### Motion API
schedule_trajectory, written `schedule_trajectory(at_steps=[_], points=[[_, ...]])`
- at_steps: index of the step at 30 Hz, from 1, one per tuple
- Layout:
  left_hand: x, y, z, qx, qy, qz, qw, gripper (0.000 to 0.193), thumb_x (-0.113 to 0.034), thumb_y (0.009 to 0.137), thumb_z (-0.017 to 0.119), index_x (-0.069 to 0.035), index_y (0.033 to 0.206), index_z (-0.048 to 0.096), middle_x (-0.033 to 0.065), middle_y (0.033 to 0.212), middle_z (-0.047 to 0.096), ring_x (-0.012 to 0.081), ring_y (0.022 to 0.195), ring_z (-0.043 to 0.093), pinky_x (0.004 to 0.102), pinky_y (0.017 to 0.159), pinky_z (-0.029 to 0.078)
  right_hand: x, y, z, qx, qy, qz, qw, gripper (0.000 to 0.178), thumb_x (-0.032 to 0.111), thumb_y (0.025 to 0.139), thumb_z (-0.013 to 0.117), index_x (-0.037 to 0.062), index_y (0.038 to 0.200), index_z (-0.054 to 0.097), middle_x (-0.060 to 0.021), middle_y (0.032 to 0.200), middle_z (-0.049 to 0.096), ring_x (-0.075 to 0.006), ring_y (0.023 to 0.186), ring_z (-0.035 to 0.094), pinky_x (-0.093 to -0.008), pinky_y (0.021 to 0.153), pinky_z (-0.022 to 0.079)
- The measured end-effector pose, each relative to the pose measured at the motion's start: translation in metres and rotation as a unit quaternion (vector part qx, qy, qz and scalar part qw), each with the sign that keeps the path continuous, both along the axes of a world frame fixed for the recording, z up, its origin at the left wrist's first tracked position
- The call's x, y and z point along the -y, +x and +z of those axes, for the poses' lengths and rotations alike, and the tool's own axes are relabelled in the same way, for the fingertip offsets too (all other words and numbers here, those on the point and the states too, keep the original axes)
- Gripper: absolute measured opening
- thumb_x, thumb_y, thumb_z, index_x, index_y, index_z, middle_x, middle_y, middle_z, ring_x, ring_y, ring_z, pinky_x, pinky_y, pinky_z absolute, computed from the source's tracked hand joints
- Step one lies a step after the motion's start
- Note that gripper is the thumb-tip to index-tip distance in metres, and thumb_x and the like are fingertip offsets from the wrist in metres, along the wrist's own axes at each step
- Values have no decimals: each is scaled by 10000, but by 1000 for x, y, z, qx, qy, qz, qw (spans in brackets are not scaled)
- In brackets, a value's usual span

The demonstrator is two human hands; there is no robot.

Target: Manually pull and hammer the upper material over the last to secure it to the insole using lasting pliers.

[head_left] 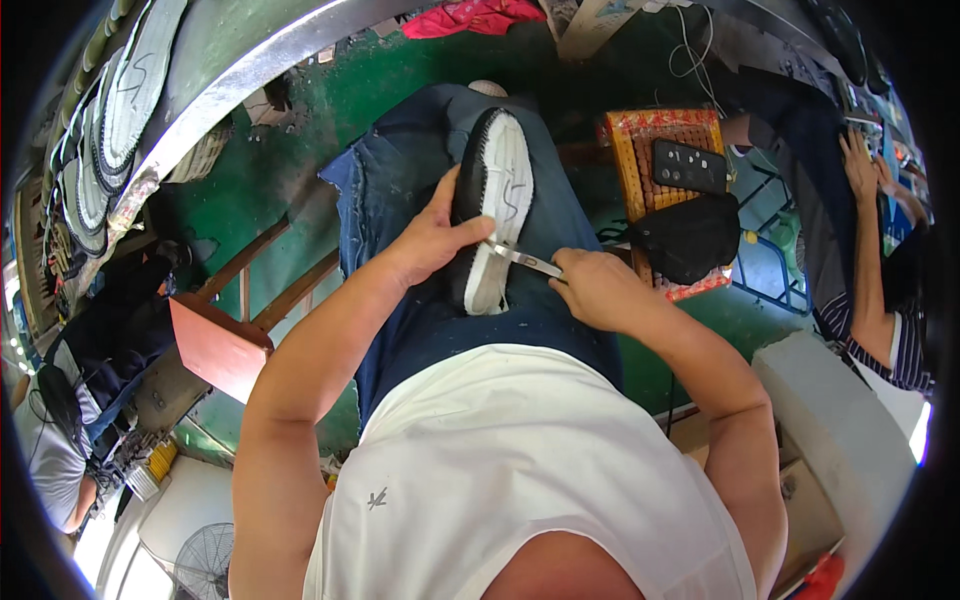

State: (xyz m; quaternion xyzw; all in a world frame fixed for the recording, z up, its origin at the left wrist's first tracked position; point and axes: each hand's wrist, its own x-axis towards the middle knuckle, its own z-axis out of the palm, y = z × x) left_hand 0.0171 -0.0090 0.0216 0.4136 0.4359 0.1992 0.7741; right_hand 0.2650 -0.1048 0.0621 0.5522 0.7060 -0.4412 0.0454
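White-soled, one shoe (507, 172) is gripped by the partly hidden left hand (438, 236); right hand (600, 286) clasps one metal tool (527, 260).

No text, number or sign is legible.

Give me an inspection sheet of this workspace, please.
Surface: blue denim over the lap.
Job's things: black shoe, white sole up; slim metal tool at its sole.
Clutter: smartphone and black fabric bag on a beaded seat.
Hands: left hand grips the shoe; right hand holds the tool.
Cables: white cable beyond the seat.
Surroundings: green floor; white-soled footwear, upper left; fan, lower left; another person, right.
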Motion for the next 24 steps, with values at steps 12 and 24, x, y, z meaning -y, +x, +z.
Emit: schedule_trajectory(at_steps=[12, 24], points=[[56, -13, -19, -195, 247, -58, 948, 1018, -216, 915, 677, 3, 1592, -52, 309, 1619, 84, 428, 1524, 116, 440, 1237, 145, -2, 4, 10, 6, -66, 97, 993, 299, 274, 946, 650, -22, 956, 604, -249, 827, 682, -442, 818, 674, -518, 734, 530], [51, -32, -19, -167, 232, -103, 953, 1197, -253, 839, 790, -1, 1569, -125, 308, 1616, 52, 387, 1536, 84, 406, 1238, 156, -27, -23, -5, -58, 65, -12, 996, 288, 272, 992, 597, -14, 963, 580, -158, 759, 641, -266, 705, 651, -409, 679, 504]])
